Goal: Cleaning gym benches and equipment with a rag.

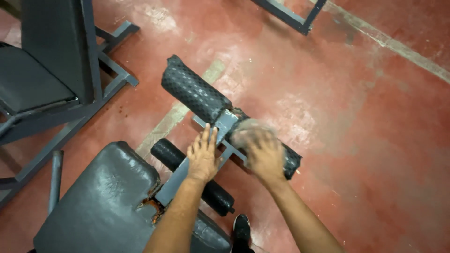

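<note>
Left hand [202, 157] lies flat and open on the grey steel bar [180, 175]; just beyond that bar, right hand [262, 152], blurred, presses a pale cloth [246, 131] onto the upper foam roller [197, 93].

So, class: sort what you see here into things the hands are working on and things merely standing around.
In hand:
- left hand, flat on the grey metal bar
- right hand, blurred, on the upper foam roller

Standing about:
- lower foam roller
- torn bench pad
- other bench at left
- metal frame at top
- red floor
</note>
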